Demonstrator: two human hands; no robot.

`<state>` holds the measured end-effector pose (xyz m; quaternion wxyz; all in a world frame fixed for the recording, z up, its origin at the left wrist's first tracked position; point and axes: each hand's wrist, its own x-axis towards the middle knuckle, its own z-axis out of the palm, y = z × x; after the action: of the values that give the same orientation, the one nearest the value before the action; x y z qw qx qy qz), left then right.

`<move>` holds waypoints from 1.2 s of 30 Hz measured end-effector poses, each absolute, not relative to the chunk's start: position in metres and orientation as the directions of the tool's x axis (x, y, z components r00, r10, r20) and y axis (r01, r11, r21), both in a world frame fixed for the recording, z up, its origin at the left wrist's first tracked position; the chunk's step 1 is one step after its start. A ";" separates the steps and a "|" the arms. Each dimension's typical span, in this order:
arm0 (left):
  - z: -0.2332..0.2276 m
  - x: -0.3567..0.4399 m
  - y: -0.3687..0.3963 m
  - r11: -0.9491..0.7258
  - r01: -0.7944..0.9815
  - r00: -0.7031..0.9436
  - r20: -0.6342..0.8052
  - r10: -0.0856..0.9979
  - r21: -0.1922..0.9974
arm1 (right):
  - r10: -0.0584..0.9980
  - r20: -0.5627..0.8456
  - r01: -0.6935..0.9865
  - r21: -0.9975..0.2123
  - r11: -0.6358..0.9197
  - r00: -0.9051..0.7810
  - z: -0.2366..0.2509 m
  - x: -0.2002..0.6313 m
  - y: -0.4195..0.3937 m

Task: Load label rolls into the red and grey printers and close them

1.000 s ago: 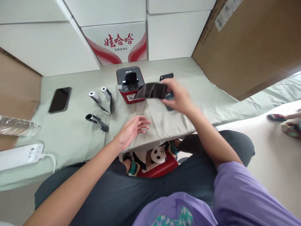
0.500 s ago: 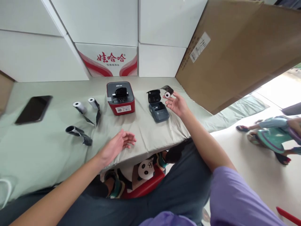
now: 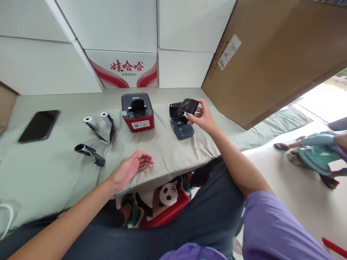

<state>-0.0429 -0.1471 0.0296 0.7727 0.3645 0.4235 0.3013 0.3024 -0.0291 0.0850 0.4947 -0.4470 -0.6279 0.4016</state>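
Holding a dark-wrapped paper roll [image 3: 188,105] in the fingertips, the right hand [image 3: 202,117] hovers just above the rear of the small dark blue printer [image 3: 181,125], whose lid stands open. The grip is narrow, closed on the roll's right end, so the roll projects to the left of the fingers, over the open bay. In my judgement the step in hand is loading the roll into that printer; the next move calls for lowering the roll level into the bay, axis across it, without catching the raised lid. The left hand [image 3: 132,168] rests palm-up and loosely open on the green cloth [image 3: 54,173] near the table edge, holding nothing. Three further rolls [image 3: 92,123] lie well apart to the left, beside the red printer [image 3: 138,112]. A phone [image 3: 39,125] lies at far left.
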 end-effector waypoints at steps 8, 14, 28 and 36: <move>0.032 -0.038 -0.142 0.552 -0.150 0.453 -0.440 0.776 0.820 | 0.885 0.458 0.505 -0.746 0.434 -0.084 0.084 0.307 -0.029; 0.031 -0.038 -0.141 0.554 -0.150 0.452 -0.442 0.775 0.819 | 0.909 0.415 0.474 -0.792 0.384 -0.044 0.080 0.307 -0.025; 0.033 -0.040 -0.144 0.557 -0.153 0.453 -0.443 0.773 0.816 | 0.929 0.369 0.241 -0.898 0.367 -0.042 0.076 0.299 -0.021; 0.031 -0.043 -0.144 0.553 -0.144 0.459 -0.440 0.772 0.820 | 0.908 0.419 0.157 -0.899 0.409 0.030 0.083 0.300 -0.018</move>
<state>-0.0428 -0.1442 0.0311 0.7709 0.3677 0.4269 0.2970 0.3003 -0.0182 0.0827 0.5722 -0.4333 -0.6142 0.3280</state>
